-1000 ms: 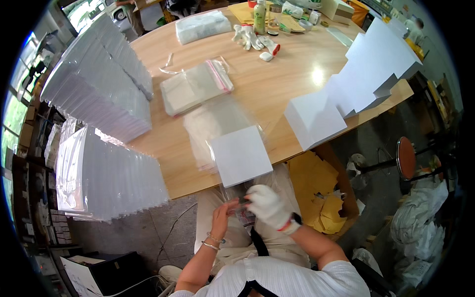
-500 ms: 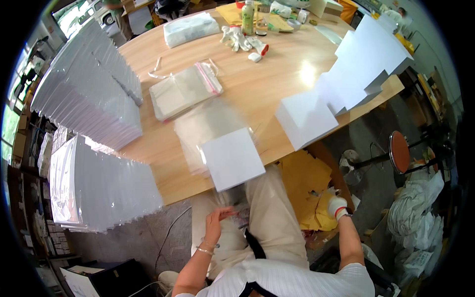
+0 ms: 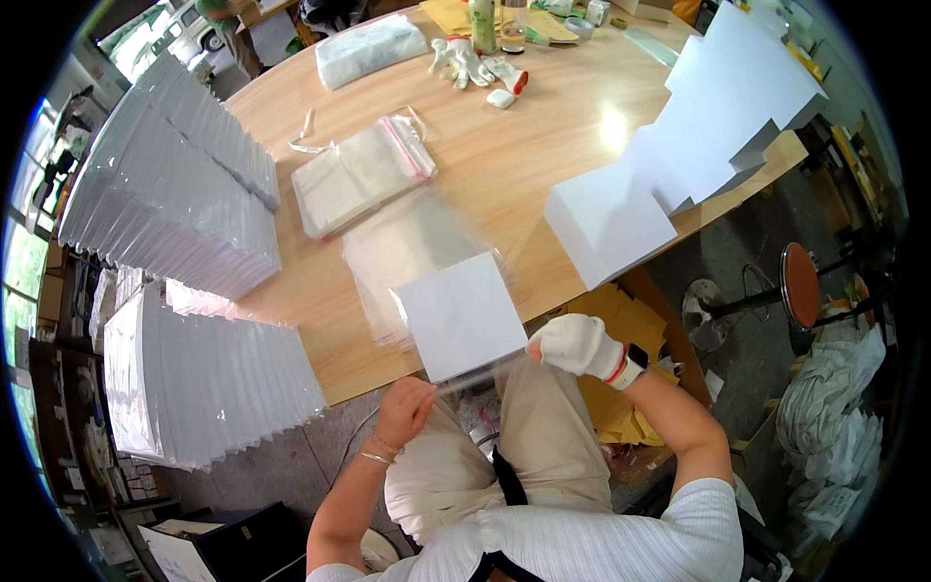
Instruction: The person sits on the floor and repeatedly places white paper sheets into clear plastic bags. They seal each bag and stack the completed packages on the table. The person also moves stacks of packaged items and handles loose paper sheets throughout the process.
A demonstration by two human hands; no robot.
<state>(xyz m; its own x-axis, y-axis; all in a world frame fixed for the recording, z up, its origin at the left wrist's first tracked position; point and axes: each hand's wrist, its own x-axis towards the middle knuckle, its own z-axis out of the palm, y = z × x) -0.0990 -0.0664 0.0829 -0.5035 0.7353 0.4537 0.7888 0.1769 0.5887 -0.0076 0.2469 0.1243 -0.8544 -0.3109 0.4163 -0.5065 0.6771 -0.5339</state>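
A square stack of white paper (image 3: 462, 318) lies at the table's near edge, overlapping several flat clear plastic bags (image 3: 398, 257). Just below its near side, a blurred strip of clear plastic film (image 3: 477, 376) stretches between my hands. My bare left hand (image 3: 405, 411), with bracelets at the wrist, is closed at the film's left end. At the other end, my right hand (image 3: 580, 347), in a white glove with a red cuff, is closed too. Whether the film belongs to a bag around the paper, I cannot tell. The fingertips are partly hidden.
Tall stacks of plastic-wrapped white packs (image 3: 175, 184) stand at the left. Blocks of white paper (image 3: 611, 228) line the right edge. A bundle of clear bags (image 3: 364, 175) and spare gloves (image 3: 461, 63) lie farther back. Below, a box holds yellow-brown paper (image 3: 621, 407); a round stool (image 3: 800, 284) stands right.
My right hand has come up from the box of yellow-brown paper to the table edge. My left hand has closed and moved slightly left. Clear film now stretches between them.
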